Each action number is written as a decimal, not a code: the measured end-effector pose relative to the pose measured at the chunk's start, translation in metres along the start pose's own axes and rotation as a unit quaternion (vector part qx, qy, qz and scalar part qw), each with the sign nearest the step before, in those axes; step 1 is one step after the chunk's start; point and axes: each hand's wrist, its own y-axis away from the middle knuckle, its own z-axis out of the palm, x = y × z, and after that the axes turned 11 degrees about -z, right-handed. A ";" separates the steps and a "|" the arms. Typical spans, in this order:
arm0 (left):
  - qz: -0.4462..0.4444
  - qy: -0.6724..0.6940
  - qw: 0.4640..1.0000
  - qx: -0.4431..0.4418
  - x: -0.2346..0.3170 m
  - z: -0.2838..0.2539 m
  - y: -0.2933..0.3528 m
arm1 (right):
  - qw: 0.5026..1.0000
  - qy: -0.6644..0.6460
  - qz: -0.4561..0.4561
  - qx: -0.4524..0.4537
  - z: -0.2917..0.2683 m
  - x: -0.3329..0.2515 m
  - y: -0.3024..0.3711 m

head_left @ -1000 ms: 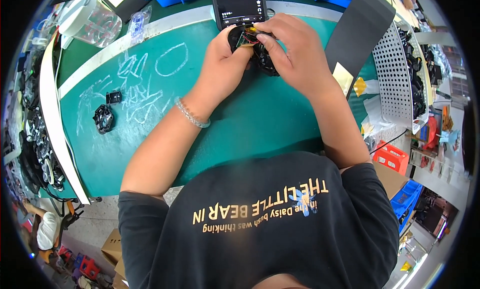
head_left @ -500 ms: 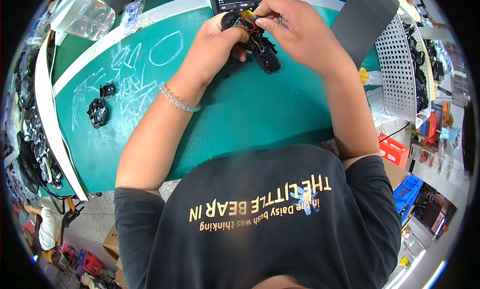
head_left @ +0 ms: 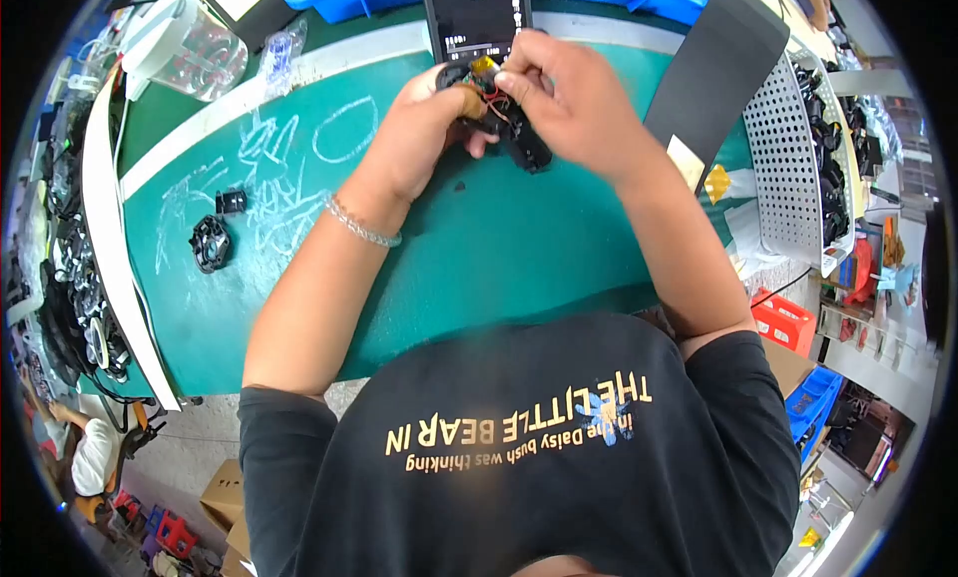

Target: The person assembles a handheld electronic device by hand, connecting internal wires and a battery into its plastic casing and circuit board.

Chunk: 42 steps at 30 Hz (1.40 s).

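At the far side of the bench, my left hand (head_left: 419, 128) is wrapped round an opened black plastic device (head_left: 529, 152), with a yellowish cover on its thumb. Thin red wires (head_left: 498, 102) and a patch of yellow tape (head_left: 484, 65) show in the device's open top. My right hand (head_left: 574, 93) is closed in a pinch beside the tape; what lies between its fingertips is too small to make out. On the left of the bench lie a round black plastic part (head_left: 210, 244) and a smaller black piece (head_left: 231, 202).
Beyond my hands a dark-screened display (head_left: 479, 23) stands before a blue bin (head_left: 349, 0). A clear plastic jug (head_left: 205, 63) stands at the far left. To the right are a dark grey panel (head_left: 714, 73) and a perforated white basket (head_left: 788, 163) of black parts.
My view has tilted, so the bench and hands sit lower and more of the blue bin shows. My right fingertips still pinch by the yellow tape, and my left hand keeps its hold.
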 end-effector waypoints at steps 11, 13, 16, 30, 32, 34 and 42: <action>0.014 0.003 1.000 -0.004 -0.005 0.003 0.001 | 0.993 0.048 -0.056 0.094 0.010 -0.001 0.013; 0.033 -0.011 0.999 0.020 -0.008 0.007 0.001 | 0.992 0.026 -0.044 0.112 0.012 -0.001 0.019; 0.073 -0.035 0.996 0.039 -0.007 0.011 0.001 | 0.988 -0.004 -0.046 0.146 0.011 0.003 0.017; 0.148 -0.160 0.975 0.041 -0.019 0.012 0.001 | 0.969 -0.237 -0.011 0.069 0.009 0.012 0.022; 0.158 -0.171 0.972 0.046 -0.018 0.013 0.002 | 0.969 -0.237 -0.019 0.061 0.008 0.013 0.022; 0.164 -0.184 0.968 0.053 -0.019 0.013 0.002 | 0.968 -0.242 -0.024 0.061 0.008 0.012 0.021; 0.163 -0.236 0.957 0.053 -0.018 0.013 0.005 | 0.964 -0.261 -0.039 0.043 0.008 0.016 0.025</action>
